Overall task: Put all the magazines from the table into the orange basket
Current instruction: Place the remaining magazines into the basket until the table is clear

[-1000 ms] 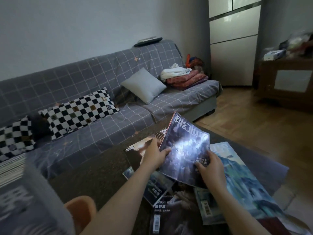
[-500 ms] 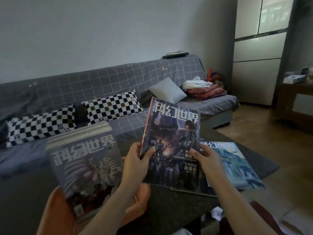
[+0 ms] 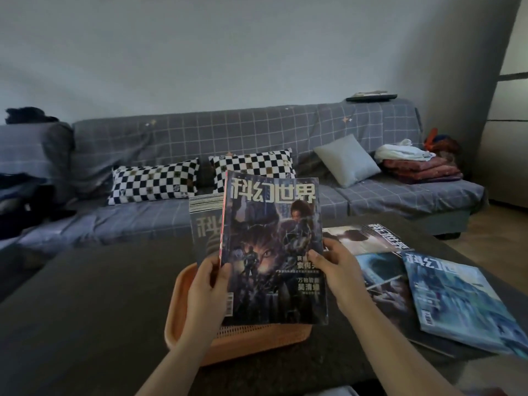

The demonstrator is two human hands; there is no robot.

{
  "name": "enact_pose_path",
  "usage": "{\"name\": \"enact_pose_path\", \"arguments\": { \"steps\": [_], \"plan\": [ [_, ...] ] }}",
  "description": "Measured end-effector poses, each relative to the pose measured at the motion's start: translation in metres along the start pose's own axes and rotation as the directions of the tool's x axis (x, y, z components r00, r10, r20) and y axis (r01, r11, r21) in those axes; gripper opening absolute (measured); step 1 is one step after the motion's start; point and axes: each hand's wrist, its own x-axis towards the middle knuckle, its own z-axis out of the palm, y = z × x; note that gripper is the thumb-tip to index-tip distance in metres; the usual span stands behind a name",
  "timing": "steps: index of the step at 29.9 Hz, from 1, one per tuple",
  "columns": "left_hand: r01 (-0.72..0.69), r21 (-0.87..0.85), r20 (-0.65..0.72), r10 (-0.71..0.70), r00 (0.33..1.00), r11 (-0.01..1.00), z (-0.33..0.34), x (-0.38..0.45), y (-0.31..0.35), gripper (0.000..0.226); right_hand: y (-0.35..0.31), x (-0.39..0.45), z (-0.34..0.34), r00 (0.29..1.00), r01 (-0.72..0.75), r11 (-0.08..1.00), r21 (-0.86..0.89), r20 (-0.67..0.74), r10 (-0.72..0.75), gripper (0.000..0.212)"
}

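With a stack of magazines [image 3: 206, 224] already standing in the orange basket [image 3: 183, 312], the left hand [image 3: 210, 290] and right hand [image 3: 340, 270] gripped another magazine [image 3: 271, 247] upright over it, while several magazines [image 3: 457, 301] remained on the table [image 3: 85, 295].

Basket [image 3: 200, 337] is orange w/ a woven-mesh wall, center bottom. Held magazine [image 3: 274, 247] has dark blue-purple cover art, white title, red spine. Sofa cover [image 3: 257, 132] is grey w/ white grid. Two black & white checkered pillows [image 3: 154, 184], plain grey cushion [image 3: 347, 160]. Teal-blue magazine [image 3: 457, 304] lower right.
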Motion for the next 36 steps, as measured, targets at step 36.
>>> {"name": "enact_pose_path", "arguments": {
  "steps": [36],
  "plan": [
    [0.24, 0.335, -0.177, -0.19, 0.966, 0.911, -0.024, 0.028, -0.053, 0.038, 0.052, 0.019, 0.071, 0.985, 0.141, 0.857, -0.496, -0.02, -0.173, 0.039]
  ]
}}
